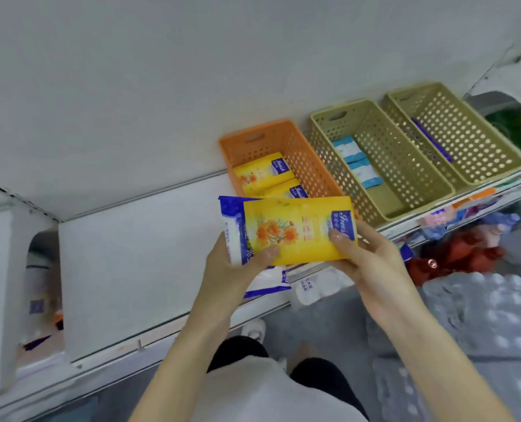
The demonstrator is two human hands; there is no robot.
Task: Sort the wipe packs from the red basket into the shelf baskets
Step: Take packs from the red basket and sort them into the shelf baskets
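On the white shelf (149,254), over its front edge, the left hand (237,269) grips a blue-and-white wipe pack (231,226), its thumb pressing on the yellow wipe pack (295,229) lying across it. The right hand (371,263) pinches that yellow pack's right end. Just behind the hands, an orange basket (253,132) holds two more yellow packs (262,173). Touching its right side, the middle olive basket (338,109) holds two light-blue packs (347,149). The right olive basket (466,129), at the shelf's right end, has a dark-blue pack (432,141) along its left wall.
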